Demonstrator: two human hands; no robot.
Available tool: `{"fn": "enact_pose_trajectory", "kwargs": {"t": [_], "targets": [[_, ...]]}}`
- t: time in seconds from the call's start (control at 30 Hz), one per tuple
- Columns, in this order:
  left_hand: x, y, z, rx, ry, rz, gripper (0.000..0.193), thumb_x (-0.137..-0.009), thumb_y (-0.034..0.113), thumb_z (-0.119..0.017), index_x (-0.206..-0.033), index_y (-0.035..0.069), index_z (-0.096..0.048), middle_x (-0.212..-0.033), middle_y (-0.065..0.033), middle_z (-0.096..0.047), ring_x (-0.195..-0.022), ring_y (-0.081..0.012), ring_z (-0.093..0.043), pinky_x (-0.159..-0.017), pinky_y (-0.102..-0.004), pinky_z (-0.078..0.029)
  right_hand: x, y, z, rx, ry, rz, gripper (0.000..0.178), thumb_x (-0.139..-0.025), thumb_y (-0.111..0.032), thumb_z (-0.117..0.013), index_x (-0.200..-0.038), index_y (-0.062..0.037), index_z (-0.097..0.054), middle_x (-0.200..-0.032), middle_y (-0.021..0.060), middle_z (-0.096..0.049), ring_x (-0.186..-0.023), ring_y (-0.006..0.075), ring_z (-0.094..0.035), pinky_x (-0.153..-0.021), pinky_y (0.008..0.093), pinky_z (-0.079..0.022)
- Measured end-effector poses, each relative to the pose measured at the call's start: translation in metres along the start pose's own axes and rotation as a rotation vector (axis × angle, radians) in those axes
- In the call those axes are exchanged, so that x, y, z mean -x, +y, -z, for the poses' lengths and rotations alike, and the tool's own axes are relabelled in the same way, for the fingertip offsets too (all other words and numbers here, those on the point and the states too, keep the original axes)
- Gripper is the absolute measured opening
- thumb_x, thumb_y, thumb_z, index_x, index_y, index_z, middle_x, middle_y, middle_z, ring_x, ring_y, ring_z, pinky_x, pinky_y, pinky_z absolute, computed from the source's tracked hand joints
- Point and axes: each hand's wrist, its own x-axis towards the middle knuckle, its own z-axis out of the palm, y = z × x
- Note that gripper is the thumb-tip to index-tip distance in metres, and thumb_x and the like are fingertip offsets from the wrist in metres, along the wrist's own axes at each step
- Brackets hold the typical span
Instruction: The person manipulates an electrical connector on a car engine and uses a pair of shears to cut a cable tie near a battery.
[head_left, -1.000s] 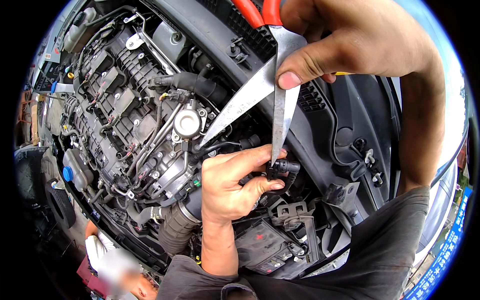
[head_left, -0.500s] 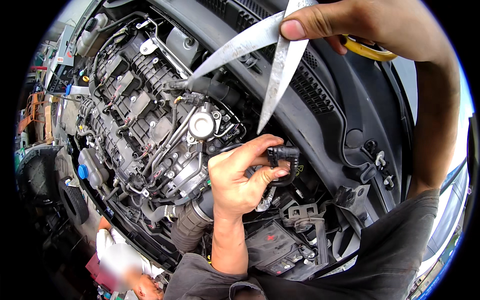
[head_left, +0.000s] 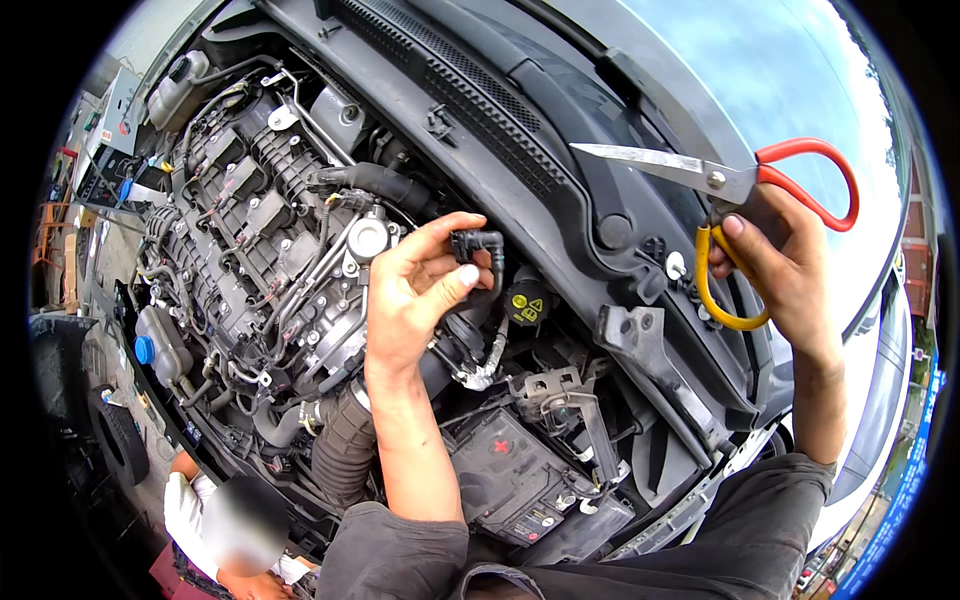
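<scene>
Pinching, left hand [head_left: 415, 275]: a small black plastic elbow-shaped fitting [head_left: 477, 243], sitting between thumb and fingers beside the grey-and-black engine [head_left: 265, 215]. Gripping, right hand [head_left: 790, 270]: steel-bladed scissors [head_left: 735, 183] with one red and one yellow loop, pointing leftward, well apart from the fitting; second blade's position not telling. Step in hand, seemingly: steadying the fitting while the scissors are standing aside. Next move, judging onward: calling for a firm pinch and careful blade control.

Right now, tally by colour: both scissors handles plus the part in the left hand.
Red: 1, scissors handle
Yellow: 1, other scissors handle, in the right hand
Black: 1, elbow connector, in the left hand
Total: 3
</scene>
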Motion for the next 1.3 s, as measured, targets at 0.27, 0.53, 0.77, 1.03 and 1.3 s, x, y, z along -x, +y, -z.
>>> {"fn": "enact_pose_trajectory", "kwargs": {"t": [0.27,0.53,0.77,1.03,1.3], "targets": [[0.002,0.008,0.003,-0.086,-0.062,-0.008,0.052,-0.089,0.014,-0.066,-0.136,-0.007,-0.057,-0.105,-0.0166,-0.068,-0.086,-0.0227,-0.071,-0.082,-0.0323,-0.058,0.004,0.048,0.000,0.042,-0.017,0.073,0.032,-0.093,0.006,-0.059,-0.125,0.0071,-0.053,-0.109,0.0111,-0.064,-0.095,0.0161,-0.066,-0.087,0.0325,-0.057],[0.004,0.009,0.005,0.020,-0.122,-0.005,0.056,-0.094,0.018,-0.068,-0.140,-0.008,-0.049,-0.115,-0.0239,-0.070,-0.085,-0.0267,-0.074,-0.082,-0.0376,-0.059,0.026,0.068,-0.013,0.347,0.160,0.195,0.040,-0.087,0.003,-0.068,-0.126,0.0036,-0.061,-0.109,0.0146,-0.071,-0.100,0.0224,-0.071,-0.090,0.0348,-0.055],[0.004,0.004,0.010,0.236,-0.160,0.064,0.036,-0.091,0.003,-0.072,-0.121,-0.002,-0.053,-0.107,-0.0159,-0.072,-0.085,-0.0220,-0.074,-0.081,-0.0320,-0.060,0.038,0.023,-0.034,0.539,0.306,0.614,0.028,-0.084,0.004,-0.073,-0.111,0.0001,-0.071,-0.099,0.0126,-0.073,-0.081,0.0175,-0.070,-0.069,0.0277,-0.054],[-0.001,0.001,0.011,0.107,-0.125,0.102,0.027,-0.088,0.006,-0.077,-0.106,-0.003,-0.059,-0.089,-0.0123,-0.074,-0.082,-0.0162,-0.073,-0.075,-0.0250,-0.057,-0.025,0.015,-0.136,0.331,-0.262,0.700,0.041,-0.082,-0.002,-0.073,-0.121,-0.0007,-0.061,-0.112,0.0172,-0.064,-0.098,0.0382,-0.068,-0.082,0.0421,-0.054],[0.009,0.011,0.024,-0.080,-0.360,0.348,0.027,-0.087,0.012,-0.078,-0.102,-0.009,-0.071,-0.082,-0.0158,-0.075,-0.075,-0.0201,-0.074,-0.072,-0.0289,-0.059,-0.024,0.031,-0.138,-0.042,-0.353,0.438,0.038,-0.077,0.011,-0.057,-0.114,0.0022,-0.059,-0.100,0.0090,-0.066,-0.096,0.0166,-0.067,-0.089,0.0298,-0.053]]}}
